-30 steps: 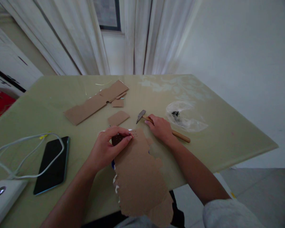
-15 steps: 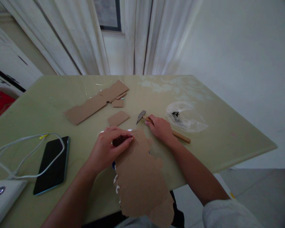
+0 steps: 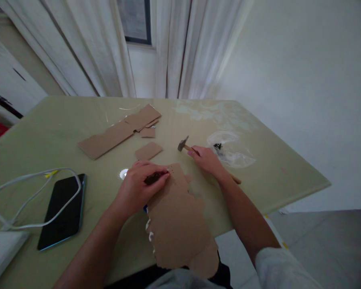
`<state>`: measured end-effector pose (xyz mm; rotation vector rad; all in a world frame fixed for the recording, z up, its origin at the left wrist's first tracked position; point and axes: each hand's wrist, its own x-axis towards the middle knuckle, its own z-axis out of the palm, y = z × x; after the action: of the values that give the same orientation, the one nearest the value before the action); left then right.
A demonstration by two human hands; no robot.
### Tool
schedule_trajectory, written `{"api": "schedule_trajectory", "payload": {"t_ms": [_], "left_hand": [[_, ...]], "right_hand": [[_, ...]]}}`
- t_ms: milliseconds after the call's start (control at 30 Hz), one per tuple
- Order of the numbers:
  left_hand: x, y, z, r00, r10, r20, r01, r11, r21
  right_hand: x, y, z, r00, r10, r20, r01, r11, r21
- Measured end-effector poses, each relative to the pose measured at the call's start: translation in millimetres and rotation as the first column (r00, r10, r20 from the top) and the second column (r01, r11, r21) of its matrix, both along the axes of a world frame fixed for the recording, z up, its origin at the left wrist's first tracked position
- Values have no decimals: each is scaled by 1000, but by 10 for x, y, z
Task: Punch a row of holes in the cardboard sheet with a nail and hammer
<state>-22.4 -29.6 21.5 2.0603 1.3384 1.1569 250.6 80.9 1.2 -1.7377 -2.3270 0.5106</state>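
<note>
My left hand [image 3: 136,188] pinches a small dark piece [image 3: 152,178] against the far end of a torn brown cardboard sheet [image 3: 176,220] that lies over the near table edge. Small holes dot the cardboard by my fingertips. My right hand [image 3: 207,160] grips the wooden handle of a small hammer [image 3: 184,145], whose metal head is lifted a little off the table, just right of the cardboard's far end.
A clear plastic bag [image 3: 230,150] with small dark bits lies to the right of the hammer. Cardboard strips [image 3: 117,131] and a small scrap [image 3: 148,151] lie farther back. A black phone [image 3: 61,210], a white cable [image 3: 27,192] and a white device [image 3: 1,251] sit at the left.
My right hand has raised the hammer's head off the table and tilted it upward. The view has shifted slightly; a small white disc now shows beside my left hand.
</note>
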Motion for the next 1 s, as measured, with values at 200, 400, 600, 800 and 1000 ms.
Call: {"api": "schedule_trajectory", "payload": {"t_ms": [200,400,600,800,1000], "left_hand": [[3,28,-55,999,-10,49,10,1000,-6],[-1,46,-74,998,-26,55,26,1000,4],[7,59,-64,999,-33,33,33,999,-3],[1,60,-77,998,-37,42,36,999,10],[8,69,-89,999,-40,37,40,999,2]], "right_hand": [[141,-242,603,902,201,-383,-238,970,-51],[89,-518,1150,890,397,-223,-409,913,-7],[5,-576,1221,882,444,-157,-454,891,-29],[3,-606,1268,887,438,-147,-439,898,26],[-64,-623,1334,876,475,-81,-477,879,-3]]}}
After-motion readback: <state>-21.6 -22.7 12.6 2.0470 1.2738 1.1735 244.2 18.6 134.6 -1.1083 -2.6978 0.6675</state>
